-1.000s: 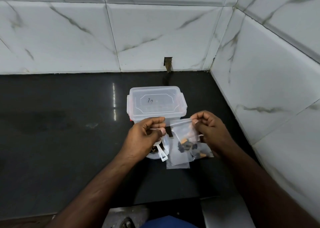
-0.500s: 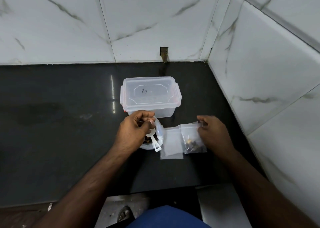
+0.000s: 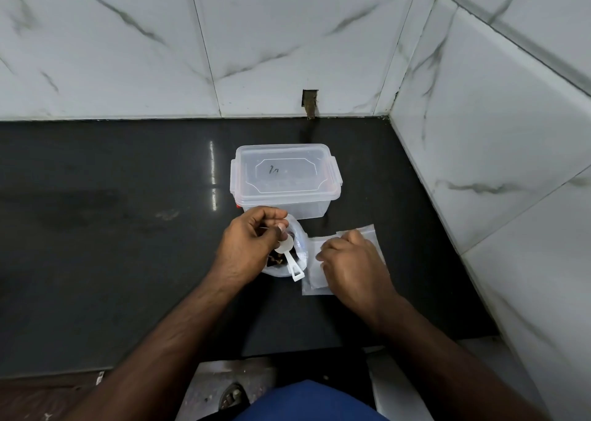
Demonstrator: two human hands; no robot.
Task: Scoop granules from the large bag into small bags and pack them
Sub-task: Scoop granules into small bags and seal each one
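Observation:
The large clear bag (image 3: 299, 244) of dark granules (image 3: 275, 260) stands on the black counter (image 3: 128, 244), just in front of the lidded box. My left hand (image 3: 249, 244) is closed on its rim, and a white plastic scoop (image 3: 289, 259) leans in the opening under my thumb. An empty small zip bag (image 3: 315, 281) lies flat to the right of the large bag. My right hand (image 3: 351, 267) rests on it with curled fingers gripping its upper part. Behind that hand shows the corner of another small bag (image 3: 364, 231); its contents are hidden.
A clear plastic box (image 3: 284, 177) with a clipped lid stands behind the bags. White marble-look tiled walls close the back and the right side (image 3: 479, 132). The counter's front edge (image 3: 287, 355) runs just below my forearms.
My right hand laid the filled small bag on the counter and then moved left onto the empty small bag. My left hand has stayed on the large bag's rim.

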